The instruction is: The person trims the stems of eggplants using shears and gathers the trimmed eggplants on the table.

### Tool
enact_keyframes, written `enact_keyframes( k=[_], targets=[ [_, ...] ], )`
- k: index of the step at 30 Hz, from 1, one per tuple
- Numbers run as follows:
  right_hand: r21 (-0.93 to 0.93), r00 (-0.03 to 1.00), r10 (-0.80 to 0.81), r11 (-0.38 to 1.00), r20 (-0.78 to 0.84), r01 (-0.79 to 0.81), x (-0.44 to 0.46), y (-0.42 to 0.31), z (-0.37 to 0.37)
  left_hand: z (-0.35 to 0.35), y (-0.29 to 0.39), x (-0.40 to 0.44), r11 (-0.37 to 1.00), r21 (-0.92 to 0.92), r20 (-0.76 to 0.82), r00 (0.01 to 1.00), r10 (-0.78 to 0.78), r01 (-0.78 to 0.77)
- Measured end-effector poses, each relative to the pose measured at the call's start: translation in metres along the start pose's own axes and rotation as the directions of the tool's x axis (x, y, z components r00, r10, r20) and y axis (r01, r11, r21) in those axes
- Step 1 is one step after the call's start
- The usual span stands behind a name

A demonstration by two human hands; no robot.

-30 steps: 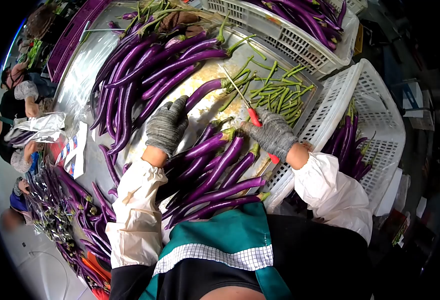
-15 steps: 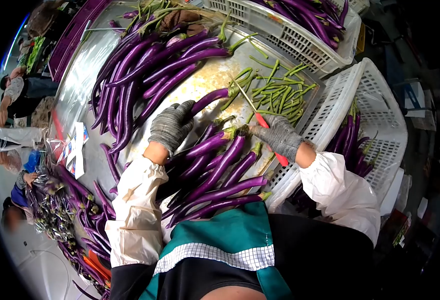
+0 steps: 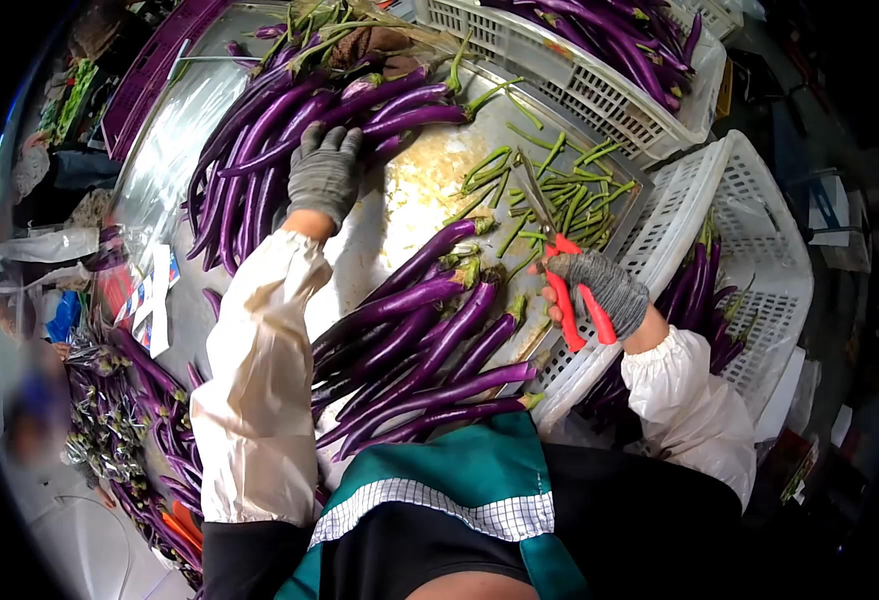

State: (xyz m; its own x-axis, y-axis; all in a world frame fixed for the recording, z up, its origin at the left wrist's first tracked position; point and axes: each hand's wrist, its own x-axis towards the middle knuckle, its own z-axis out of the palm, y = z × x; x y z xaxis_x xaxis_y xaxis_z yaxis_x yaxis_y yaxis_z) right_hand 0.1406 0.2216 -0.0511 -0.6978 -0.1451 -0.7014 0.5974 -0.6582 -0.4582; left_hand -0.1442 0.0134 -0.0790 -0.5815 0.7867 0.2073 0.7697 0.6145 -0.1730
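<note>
seen from above, at a metal table (image 3: 360, 245), taking a heap of cut green stems (image 3: 564, 195) as landmark. left of the heap, resting the gloved left hand (image 3: 325, 178) on a pile of long purple eggplants (image 3: 250, 175), with fingers slightly apart over the skins; impossible to tell, with thumb and fingertips partly hidden, whether closed around one. just below the heap, gripping red-handled scissors (image 3: 563, 244) in the gloved right hand (image 3: 605, 283), with fingers clamped around the handles and blades reaching up over the heap's left edge. below and left of the heap, toward a green apron (image 3: 435, 460), a group of eggplants (image 3: 450, 340) with short stubs, apparently already cut. in the pile, long stems on at least two ends nearest the heap, so seemingly left to do. above the heap, a white crate (image 3: 600, 92) of more eggplants; right of the heap, a second white crate (image 3: 765, 230), also holding eggplants. partway through, judging by pile, group and heap together.
</note>
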Motion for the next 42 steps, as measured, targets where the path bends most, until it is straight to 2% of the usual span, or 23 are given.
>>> enact_keyframes(
  k=[3, 7, 9, 11, 12, 13, 15, 17, 19, 20, 21, 23, 24, 26, 28, 29, 31, 33, 34, 35, 36, 40, 42],
  targets=[
    [0.014, 0.999, 0.020, 1.000, 0.025, -0.021, 0.002, 0.004, 0.000, 0.006, 0.009, 0.017, 0.975, 0.222, 0.126, 0.992, -0.028, 0.000],
    [0.011, 1.000, 0.021, 1.000, -0.021, -0.020, -0.004, 0.003, 0.001, -0.015, 0.015, 0.019, 0.997, 0.061, 0.193, 0.980, -0.052, 0.041],
    [0.013, 1.000, 0.021, 1.000, -0.018, -0.020, -0.005, 0.005, 0.002, -0.005, 0.010, 0.006, 0.998, -0.057, 0.180, 0.984, 0.001, 0.009],
    [-0.137, 0.993, -0.039, 0.990, -0.107, 0.024, -0.006, 0.007, 0.005, -0.009, 0.001, -0.014, 0.982, -0.175, 0.050, 0.995, 0.086, -0.076],
    [-0.305, 0.987, -0.087, 0.952, -0.138, 0.042, -0.008, 0.005, 0.010, -0.019, 0.001, -0.023, 0.983, -0.149, -0.002, 0.994, 0.111, -0.110],
    [-0.294, 0.986, -0.087, 0.955, -0.142, 0.042, -0.012, 0.006, 0.013, -0.029, 0.002, -0.032, 0.982, -0.124, -0.049, 0.989, 0.140, -0.145],
    [-0.626, 0.970, -0.225, 0.770, -0.092, 0.119, -0.022, 0.004, 0.022, -0.038, 0.000, -0.046, 0.971, -0.151, -0.168, 0.973, 0.160, -0.186],
    [-0.715, 0.967, -0.236, 0.692, -0.095, 0.099, -0.037, 0.004, 0.037, -0.044, 0.003, -0.052, 0.960, -0.207, -0.150, 0.976, 0.160, -0.189],
    [-0.860, 0.917, -0.373, 0.506, -0.143, 0.072, -0.047, 0.008, 0.044, -0.046, 0.009, -0.052, 0.960, -0.206, -0.220, 0.965, 0.141, -0.187],
    [-0.941, 0.894, -0.443, 0.325, -0.069, 0.089, -0.051, 0.008, 0.043, -0.050, 0.012, -0.050, 0.959, -0.210, -0.278, 0.952, 0.125, -0.188],
    [-0.943, 0.895, -0.442, 0.322, -0.067, 0.088, -0.058, 0.010, 0.044, -0.054, 0.015, -0.048, 0.959, -0.215, -0.335, 0.936, 0.108, -0.188],
    [-0.947, 0.806, -0.589, 0.290, -0.063, 0.138, -0.076, 0.014, 0.050, -0.058, 0.021, -0.042, 0.950, -0.261, -0.363, 0.929, 0.069, -0.173],
    [-0.909, 0.807, -0.582, 0.383, -0.102, 0.161, -0.088, 0.009, 0.058, -0.061, 0.024, -0.037, 0.914, -0.354, -0.418, 0.908, 0.037, -0.200],
    [-0.865, 0.756, -0.645, 0.438, -0.111, 0.247, -0.098, 0.018, 0.061, -0.072, 0.032, -0.029, 0.851, -0.450, -0.522, 0.853, -0.005, -0.271],
    [-0.734, 0.680, -0.724, 0.524, -0.118, 0.431, -0.102, 0.027, 0.058, -0.096, 0.043, -0.019, 0.848, -0.442, -0.551, 0.834, -0.001, -0.291],
    [-0.734, 0.679, -0.725, 0.523, -0.116, 0.432, -0.102, 0.029, 0.058, -0.108, 0.047, -0.015, 0.846, -0.433, -0.579, 0.816, 0.003, -0.310],
    [-0.766, 0.690, -0.717, 0.496, -0.097, 0.408, -0.103, 0.031, 0.059, -0.126, 0.050, -0.013, 0.948, -0.245, -0.621, 0.784, 0.007, -0.203],
    [-0.809, 0.683, -0.725, 0.451, -0.085, 0.377, -0.100, 0.034, 0.055, -0.144, 0.046, -0.019, 0.993, -0.009, -0.585, 0.806, 0.088, -0.115],
    [-0.821, 0.747, -0.661, 0.466, -0.074, 0.330, -0.097, 0.033, 0.053, -0.147, 0.038, -0.023, 0.989, 0.024, -0.571, 0.810, 0.135, -0.148],
    [-0.832, 0.807, -0.587, 0.478, -0.063, 0.282, -0.094, 0.033, 0.050, -0.145, 0.034, -0.033, 0.994, -0.006, -0.478, 0.874, 0.089, -0.105],
    [-0.881, 0.808, -0.586, 0.412, -0.061, 0.233, -0.088, 0.036, 0.046, -0.141, 0.030, -0.041, 0.994, -0.025, -0.471, 0.878, 0.083, -0.107],
    [-0.849, 0.870, -0.488, 0.487, -0.071, 0.204, -0.072, 0.033, 0.047, -0.137, 0.020, -0.071, 0.995, -0.070, -0.342, 0.939, 0.041, -0.069],
    [-0.863, 0.863, -0.503, 0.455, -0.045, 0.220, -0.065, 0.030, 0.051, -0.138, 0.019, -0.079, 0.989, -0.134, -0.308, 0.951, 0.020, -0.064]
  ],
)
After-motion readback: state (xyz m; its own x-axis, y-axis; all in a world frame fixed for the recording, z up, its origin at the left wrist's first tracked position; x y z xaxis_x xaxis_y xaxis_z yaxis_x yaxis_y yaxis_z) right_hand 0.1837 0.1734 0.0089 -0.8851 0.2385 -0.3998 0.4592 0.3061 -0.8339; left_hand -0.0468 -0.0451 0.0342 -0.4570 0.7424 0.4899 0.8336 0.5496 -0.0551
